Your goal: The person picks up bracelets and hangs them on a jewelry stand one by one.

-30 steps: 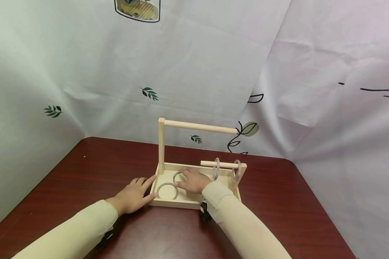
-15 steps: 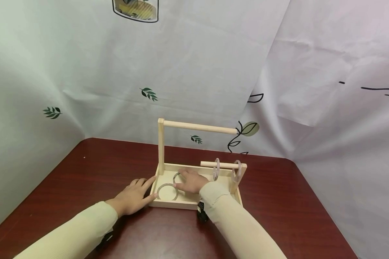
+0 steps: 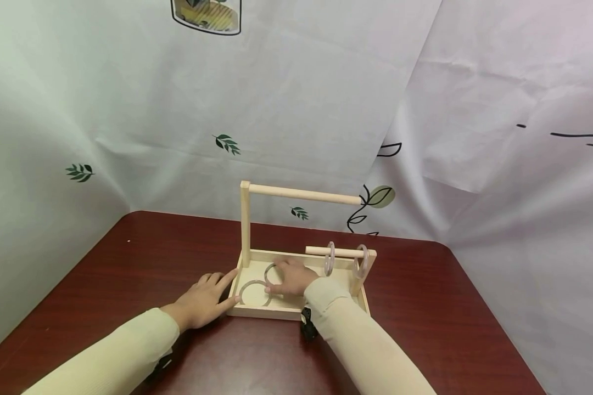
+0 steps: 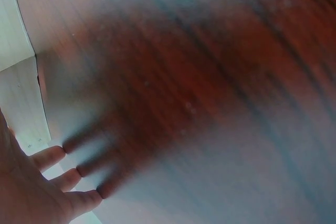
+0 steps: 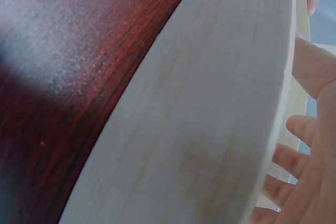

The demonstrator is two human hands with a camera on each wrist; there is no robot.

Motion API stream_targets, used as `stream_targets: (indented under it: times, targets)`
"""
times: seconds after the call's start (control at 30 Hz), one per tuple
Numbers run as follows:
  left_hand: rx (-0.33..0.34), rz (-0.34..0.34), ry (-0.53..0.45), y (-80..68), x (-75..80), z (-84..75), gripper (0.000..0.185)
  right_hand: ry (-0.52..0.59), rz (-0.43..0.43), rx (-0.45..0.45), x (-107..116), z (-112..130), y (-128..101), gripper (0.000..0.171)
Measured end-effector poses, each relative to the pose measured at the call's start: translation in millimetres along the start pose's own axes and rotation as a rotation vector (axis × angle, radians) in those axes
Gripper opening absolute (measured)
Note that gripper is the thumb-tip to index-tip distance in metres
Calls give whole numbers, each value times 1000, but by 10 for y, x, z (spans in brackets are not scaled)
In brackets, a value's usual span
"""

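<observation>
A pale wooden tray stand (image 3: 277, 313) sits on the table with two greyish bangles lying inside it. The front bangle (image 3: 255, 281) lies flat at the left end, and behind it the second bangle (image 3: 266, 271) is partly covered by my right hand (image 3: 292, 278). That hand's thumb and index finger lie apart at this second bangle's rim; whether they pinch it is hidden. My left hand (image 3: 202, 300) rests at the tray's left end, fingers stretched and fingertips touching its side. In the left wrist view, the left hand's fingers (image 4: 68, 179) are spread.
Two more bangles, a middle one (image 3: 330, 259) and a right one (image 3: 362, 260), hang on the low wooden bar (image 3: 316, 250). Above the tray runs a longer bar (image 3: 301, 193) on a tall post (image 3: 246, 225). A patterned white curtain (image 3: 301, 109) hangs behind the dark red table (image 3: 425, 307).
My right thumb has shifted slightly toward the front of the tray, and more of the rear bangle's inside shows. The left hand, stand and hanging bangles hold their places.
</observation>
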State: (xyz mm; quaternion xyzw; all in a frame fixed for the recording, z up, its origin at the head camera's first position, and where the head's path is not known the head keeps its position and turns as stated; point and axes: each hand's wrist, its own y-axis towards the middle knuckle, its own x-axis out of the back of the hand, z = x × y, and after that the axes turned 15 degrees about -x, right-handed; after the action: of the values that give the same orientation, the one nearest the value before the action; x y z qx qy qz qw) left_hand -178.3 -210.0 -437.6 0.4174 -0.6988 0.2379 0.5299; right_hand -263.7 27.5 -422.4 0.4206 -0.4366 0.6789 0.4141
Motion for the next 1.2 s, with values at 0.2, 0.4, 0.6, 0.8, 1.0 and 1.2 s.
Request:
stream_targets:
  times: [0.2, 0.4, 0.6, 0.8, 1.0, 1.2]
  targets:
    - [-25, -30, -4, -7, -17, 1, 69, 18, 25, -26, 29, 7, -58, 86]
    - [-28, -52, 11, -1, -109, 81, 71, -26, 11, -16, -4, -26, -44, 90]
    - [-30, -57, 21, 6, -131, 97, 70, -41, 0, -16, -41, -43, -22, 97]
    - [-36, -50, 1, -4, -73, 51, 69, -65, -20, -16, -50, -56, -14, 97]
    - [-21, -47, 9, 4, -118, 85, 70, -64, -31, -26, -72, -73, -5, 93]
    - [-15, -30, -3, 2, -59, 41, 69, -76, -28, -22, -69, -71, -3, 87]
